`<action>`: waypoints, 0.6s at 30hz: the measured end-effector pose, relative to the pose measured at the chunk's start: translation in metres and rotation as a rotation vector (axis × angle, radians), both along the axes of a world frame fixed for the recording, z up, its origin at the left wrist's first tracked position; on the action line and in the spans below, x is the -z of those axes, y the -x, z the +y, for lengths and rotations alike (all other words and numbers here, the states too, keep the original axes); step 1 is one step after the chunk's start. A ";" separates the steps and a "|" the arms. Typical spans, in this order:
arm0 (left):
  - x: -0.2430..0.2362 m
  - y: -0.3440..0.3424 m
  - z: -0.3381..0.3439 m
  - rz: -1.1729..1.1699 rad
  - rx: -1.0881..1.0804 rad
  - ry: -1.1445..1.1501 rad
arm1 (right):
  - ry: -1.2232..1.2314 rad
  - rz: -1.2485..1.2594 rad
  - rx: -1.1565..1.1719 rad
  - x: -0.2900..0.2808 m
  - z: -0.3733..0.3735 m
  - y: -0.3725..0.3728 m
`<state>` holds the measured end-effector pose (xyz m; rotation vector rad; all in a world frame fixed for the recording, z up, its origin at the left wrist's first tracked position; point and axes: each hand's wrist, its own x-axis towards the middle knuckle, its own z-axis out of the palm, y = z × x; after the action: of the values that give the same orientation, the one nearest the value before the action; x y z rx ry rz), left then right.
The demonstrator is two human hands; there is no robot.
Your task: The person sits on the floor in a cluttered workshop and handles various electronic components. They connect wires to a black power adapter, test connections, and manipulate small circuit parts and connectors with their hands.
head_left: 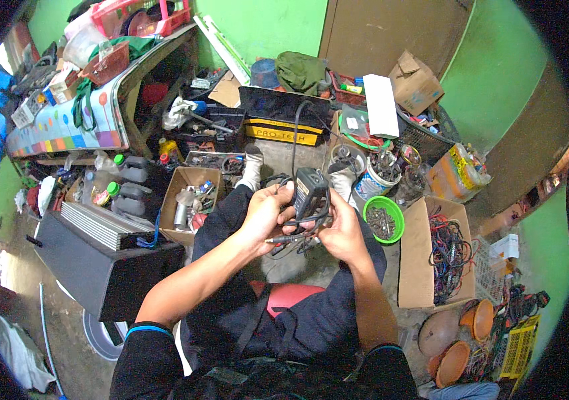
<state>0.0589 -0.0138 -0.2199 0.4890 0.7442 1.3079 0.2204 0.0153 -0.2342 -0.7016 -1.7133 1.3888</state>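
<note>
A black power adapter (310, 187) with its cord is held in front of me, above the floor between my legs. My left hand (268, 212) is closed on the cord at the adapter's left side, thumb and fingers pinched together. On the other side, my right hand (343, 230) wraps round the adapter and loops of its black cable (308, 220). A plug end (273, 240) sticks out to the left under my left hand. One length of cord rises from the adapter and arcs over toward the black toolbox.
Close by on the right are a green bowl of screws (383, 220) and a cardboard box of wires (450, 260). A black speaker-like box (104, 273) stands at left. Beyond my feet are a black toolbox (281, 130) and a small parts box (194, 183).
</note>
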 end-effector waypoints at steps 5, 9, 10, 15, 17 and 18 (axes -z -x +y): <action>-0.002 -0.006 -0.001 -0.048 -0.057 0.030 | -0.080 0.108 0.043 0.014 -0.011 0.011; -0.006 -0.003 0.003 0.061 -0.048 0.033 | -0.243 -0.073 0.142 0.017 0.001 0.006; -0.009 0.000 0.003 0.138 -0.043 0.025 | -0.264 -0.144 0.173 0.014 0.004 0.000; -0.045 0.100 0.035 0.275 -0.278 0.060 | -0.377 -0.541 0.067 -0.019 0.010 -0.059; -0.050 0.165 0.036 0.316 -0.407 0.039 | -0.422 -0.682 0.169 -0.016 0.023 -0.095; -0.043 0.200 0.034 0.243 -0.349 -0.038 | -0.558 -0.764 0.323 0.000 0.042 -0.126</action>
<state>-0.1411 0.0203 -0.1765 0.5726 1.0420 1.6068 0.3462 0.0575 -0.2345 -1.1956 -2.2878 0.3705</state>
